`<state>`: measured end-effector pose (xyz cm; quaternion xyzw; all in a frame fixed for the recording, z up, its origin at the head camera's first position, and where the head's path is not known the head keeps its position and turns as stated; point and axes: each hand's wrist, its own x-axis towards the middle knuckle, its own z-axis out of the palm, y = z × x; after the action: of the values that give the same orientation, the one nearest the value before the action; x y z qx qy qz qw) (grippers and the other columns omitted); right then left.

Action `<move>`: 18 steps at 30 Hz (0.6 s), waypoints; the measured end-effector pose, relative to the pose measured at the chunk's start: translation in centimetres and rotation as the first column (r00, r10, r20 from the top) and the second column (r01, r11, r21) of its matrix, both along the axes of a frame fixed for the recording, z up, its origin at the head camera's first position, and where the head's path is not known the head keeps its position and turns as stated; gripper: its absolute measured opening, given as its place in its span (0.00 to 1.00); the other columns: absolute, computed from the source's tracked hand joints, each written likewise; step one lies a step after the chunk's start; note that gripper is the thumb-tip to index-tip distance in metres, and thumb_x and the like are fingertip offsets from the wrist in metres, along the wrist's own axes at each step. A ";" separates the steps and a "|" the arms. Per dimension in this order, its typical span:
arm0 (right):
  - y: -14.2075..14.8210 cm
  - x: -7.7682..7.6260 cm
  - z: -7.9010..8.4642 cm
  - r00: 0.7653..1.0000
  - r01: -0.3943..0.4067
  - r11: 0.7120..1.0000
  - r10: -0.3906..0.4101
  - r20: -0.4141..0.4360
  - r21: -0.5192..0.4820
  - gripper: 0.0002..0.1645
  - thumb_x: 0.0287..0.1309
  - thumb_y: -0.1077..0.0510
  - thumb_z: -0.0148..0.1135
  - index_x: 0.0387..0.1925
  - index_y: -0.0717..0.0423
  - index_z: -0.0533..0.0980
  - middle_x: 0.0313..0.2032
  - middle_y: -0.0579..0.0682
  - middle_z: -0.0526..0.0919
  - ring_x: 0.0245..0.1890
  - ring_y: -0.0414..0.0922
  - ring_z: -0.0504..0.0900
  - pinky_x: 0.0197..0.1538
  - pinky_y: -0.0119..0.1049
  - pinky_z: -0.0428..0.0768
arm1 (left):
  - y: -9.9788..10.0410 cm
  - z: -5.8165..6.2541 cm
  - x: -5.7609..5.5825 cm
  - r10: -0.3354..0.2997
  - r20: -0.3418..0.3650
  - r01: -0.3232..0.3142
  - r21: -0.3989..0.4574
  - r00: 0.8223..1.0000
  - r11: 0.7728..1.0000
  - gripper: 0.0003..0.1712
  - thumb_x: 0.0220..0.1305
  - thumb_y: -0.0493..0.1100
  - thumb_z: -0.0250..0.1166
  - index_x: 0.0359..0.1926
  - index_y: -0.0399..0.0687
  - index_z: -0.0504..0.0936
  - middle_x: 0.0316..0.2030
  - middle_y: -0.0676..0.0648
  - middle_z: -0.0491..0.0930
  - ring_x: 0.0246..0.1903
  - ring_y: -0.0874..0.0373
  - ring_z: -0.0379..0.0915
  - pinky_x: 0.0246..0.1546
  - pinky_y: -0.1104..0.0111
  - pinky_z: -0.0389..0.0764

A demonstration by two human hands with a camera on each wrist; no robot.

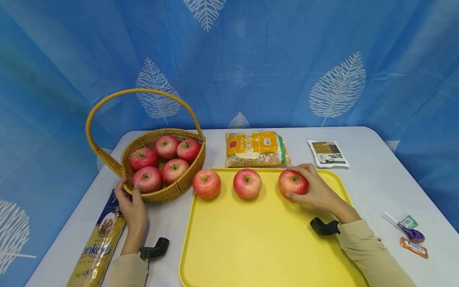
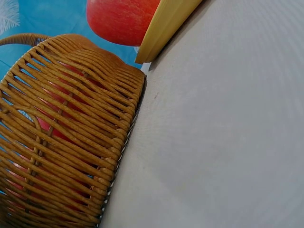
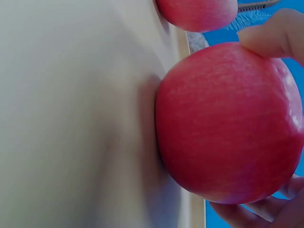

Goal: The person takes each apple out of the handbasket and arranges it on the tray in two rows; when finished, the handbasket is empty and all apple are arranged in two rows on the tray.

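My right hand point(image 1: 315, 191) holds a red apple point(image 1: 293, 182) at the back right of the yellow tray point(image 1: 251, 239), thumb on one side and fingers on the other. In the right wrist view that apple point(image 3: 228, 123) sits right at the tray surface. Two more apples, one in the middle point(image 1: 247, 183) and one at the left corner point(image 1: 206, 184), stand in the same row along the tray's back edge. My left hand point(image 1: 133, 207) grips the near rim of a wicker basket point(image 1: 172, 193), its thumb beside an apple point(image 1: 148, 179). Several apples fill the basket, whose handle arches above.
Behind the tray lies an orange-and-clear food packet point(image 1: 256, 148), with a smaller flat pouch point(image 1: 328, 153) to its right. A long yellow-and-blue noodle packet point(image 1: 98, 247) lies left of my left forearm. A lollipop point(image 1: 412, 234) and small wrapped sweets point(image 1: 414, 247) are at the right.
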<state>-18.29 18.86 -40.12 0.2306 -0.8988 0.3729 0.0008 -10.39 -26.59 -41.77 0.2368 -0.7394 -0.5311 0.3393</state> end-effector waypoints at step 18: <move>0.5 0.3 -0.2 0.998 0.013 1.000 -0.014 0.065 0.012 0.49 0.39 0.43 0.70 0.63 0.50 0.60 0.53 0.55 0.62 0.50 0.54 0.70 0.50 0.55 0.72 | 0.0 -0.1 0.0 0.002 -0.011 -0.002 -0.007 1.000 1.000 0.24 0.67 0.47 0.46 0.62 0.50 0.59 0.62 0.47 0.61 0.62 0.57 0.57 0.65 0.63 0.58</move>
<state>-17.97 19.35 -40.35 0.2120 -0.9020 0.3752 -0.0273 -10.40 -26.57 -41.84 0.2336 -0.7390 -0.5296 0.3448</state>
